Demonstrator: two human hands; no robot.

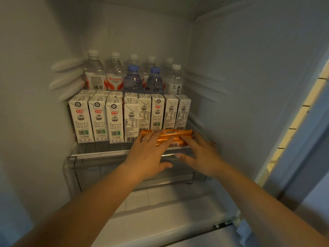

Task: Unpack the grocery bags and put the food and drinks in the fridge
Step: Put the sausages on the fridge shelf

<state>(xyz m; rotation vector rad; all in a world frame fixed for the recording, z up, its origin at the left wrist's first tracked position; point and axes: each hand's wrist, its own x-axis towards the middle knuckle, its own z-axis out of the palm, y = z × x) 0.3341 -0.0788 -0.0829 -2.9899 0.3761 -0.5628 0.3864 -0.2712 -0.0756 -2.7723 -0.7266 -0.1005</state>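
Both my hands reach into the open fridge. A few orange sausage sticks (173,134) lie stacked at the front right of the glass shelf (99,150), in front of the milk cartons. My left hand (151,152) lies over their left end with straight fingers and a ring on one finger. Straight fingers of my right hand (201,154) press against the stack's right end. Neither hand curls round the sticks.
A row of white milk cartons (99,120) fills the shelf, with water bottles (114,73) behind them. A clear drawer (89,173) sits under the shelf. The fridge walls close in left and right; the door frame (292,125) runs down the right.
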